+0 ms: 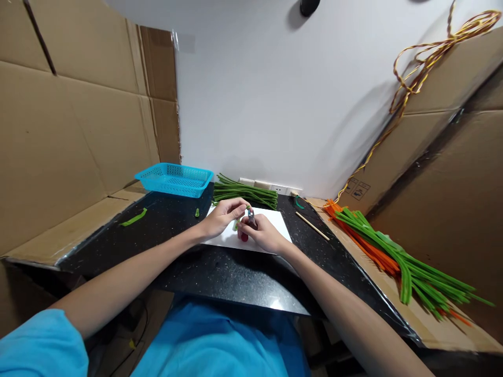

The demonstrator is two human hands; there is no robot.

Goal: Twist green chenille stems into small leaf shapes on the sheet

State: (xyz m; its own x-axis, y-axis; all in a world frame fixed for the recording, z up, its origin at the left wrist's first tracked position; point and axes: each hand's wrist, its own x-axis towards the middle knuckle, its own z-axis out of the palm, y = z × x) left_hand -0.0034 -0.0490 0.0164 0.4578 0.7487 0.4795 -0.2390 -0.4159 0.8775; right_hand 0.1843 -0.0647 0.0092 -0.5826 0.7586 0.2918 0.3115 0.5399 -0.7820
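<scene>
Over the white sheet (271, 222), my two hands meet close together. My left hand (225, 214) is closed, pinching a small piece of green pipe cleaner (249, 206) between thumb and fingers. In my right hand (264, 234) is a small pair of pliers (251, 213), its jaws pointing up at the green piece; whether they touch it I cannot tell. A red handle end (244, 237) shows below that hand. Behind the sheet lies a bundle of dark green pipe cleaners (247, 192).
A blue plastic basket (173, 191) stands back left. On the black tabletop (236, 275) lie a green strip (134, 217), a small green piece (197, 212) and a wooden stick (312, 226). Orange stems (365, 243) and bright green stems (408, 269) rest on cardboard at right.
</scene>
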